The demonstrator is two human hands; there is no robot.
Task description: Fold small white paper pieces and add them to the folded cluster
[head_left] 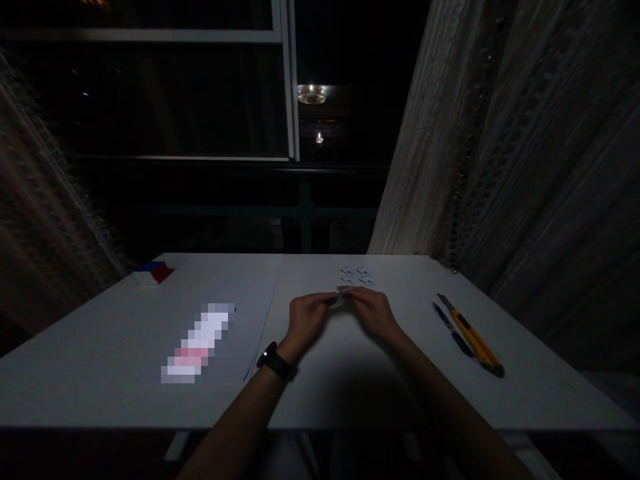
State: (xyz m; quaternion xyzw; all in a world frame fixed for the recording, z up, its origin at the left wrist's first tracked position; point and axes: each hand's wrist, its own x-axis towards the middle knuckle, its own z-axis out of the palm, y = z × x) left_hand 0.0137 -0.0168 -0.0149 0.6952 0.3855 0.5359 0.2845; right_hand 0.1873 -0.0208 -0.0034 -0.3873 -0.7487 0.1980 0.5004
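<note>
Both hands meet over the middle of the white table, holding a small piece of white paper (343, 294) between their fingertips. My left hand (306, 316), with a dark watch (276, 362) on its wrist, is closed on the paper's left side. From the right, my right hand (373, 312) pinches the same piece. Just beyond the fingers, several small white paper pieces with dark marks (363, 272) lie in a grid on the table. The fingers partly hide the held paper, and the dim light blurs its details.
White sheets (250, 313) lie left of my hands, with a pixelated patch over them. A red, blue and white cube (154, 271) sits at the far left. On the right lie a yellow utility knife (473, 333) and a dark pen-like tool (453, 330). Curtains (420, 133) hang beyond the table (350, 400).
</note>
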